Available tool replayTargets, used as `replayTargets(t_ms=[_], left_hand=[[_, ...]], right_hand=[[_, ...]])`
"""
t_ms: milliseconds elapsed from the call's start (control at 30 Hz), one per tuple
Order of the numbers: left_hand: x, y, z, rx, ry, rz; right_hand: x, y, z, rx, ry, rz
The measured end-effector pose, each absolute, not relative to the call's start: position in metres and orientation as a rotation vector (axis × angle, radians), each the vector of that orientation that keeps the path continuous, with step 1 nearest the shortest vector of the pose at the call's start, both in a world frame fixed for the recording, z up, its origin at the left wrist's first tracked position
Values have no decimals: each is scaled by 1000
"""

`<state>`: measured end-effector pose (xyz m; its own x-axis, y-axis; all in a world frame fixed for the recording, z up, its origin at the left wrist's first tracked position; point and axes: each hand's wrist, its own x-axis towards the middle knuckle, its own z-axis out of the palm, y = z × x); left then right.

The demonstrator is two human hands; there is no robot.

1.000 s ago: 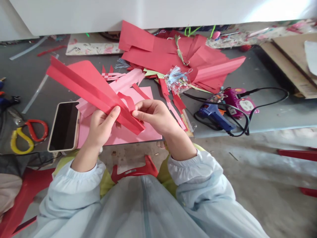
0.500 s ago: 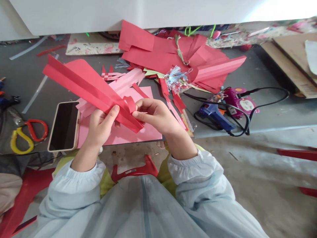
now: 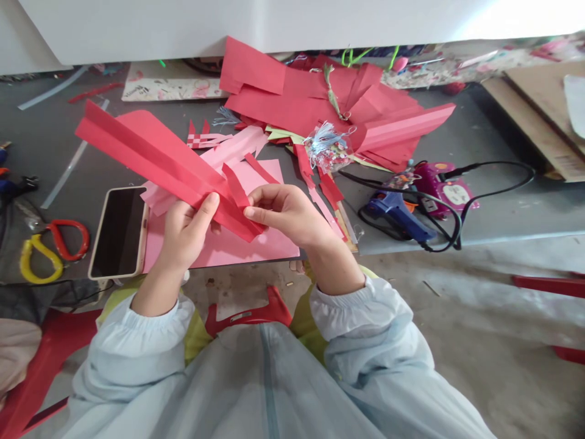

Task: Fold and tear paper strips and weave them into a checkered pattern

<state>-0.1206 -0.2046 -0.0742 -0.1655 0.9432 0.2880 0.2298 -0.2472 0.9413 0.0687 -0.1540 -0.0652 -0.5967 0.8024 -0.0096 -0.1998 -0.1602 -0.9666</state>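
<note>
A long piece of folded red paper (image 3: 159,161) slants across the view above the table edge. My left hand (image 3: 189,228) is closed on its middle, thumb on top and fingers underneath. At its lower right end, my right hand (image 3: 286,210) pinches a narrow red paper strip (image 3: 235,186) between thumb and forefinger; the strip's other end points up and left. Whether the strip is joined to the folded sheet I cannot tell. Below the hands lies a pink sheet of paper (image 3: 269,249), with creased pink paper (image 3: 233,146) behind it.
A phone (image 3: 116,231) and scissors (image 3: 55,250) lie at left. Red paper sheets (image 3: 292,110) pile up at the back, with a bag of beads and tassels (image 3: 329,149) in front. A blue glue gun (image 3: 397,213) with looping black cable sits at right, near cardboard (image 3: 543,116).
The red strip was curled into a loop by my right fingers; now it has opened out and stands straighter. Both hands have stayed almost in place.
</note>
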Motion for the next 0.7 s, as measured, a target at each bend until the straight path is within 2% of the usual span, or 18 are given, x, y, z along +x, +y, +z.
replayTargets(t_ms=[267,533,700], left_hand=[[-119,-204,-72,1426,1395,1405],[-121,-202,-74,1421,1422,1508],[-123,-202,-73,1422,1420,1513]], right_hand=[[67,-154,-68,-696,-1373,1751],[70,-155,-66,-760,-1349,1911],[70,-155,-64,-785,-1388,1861]])
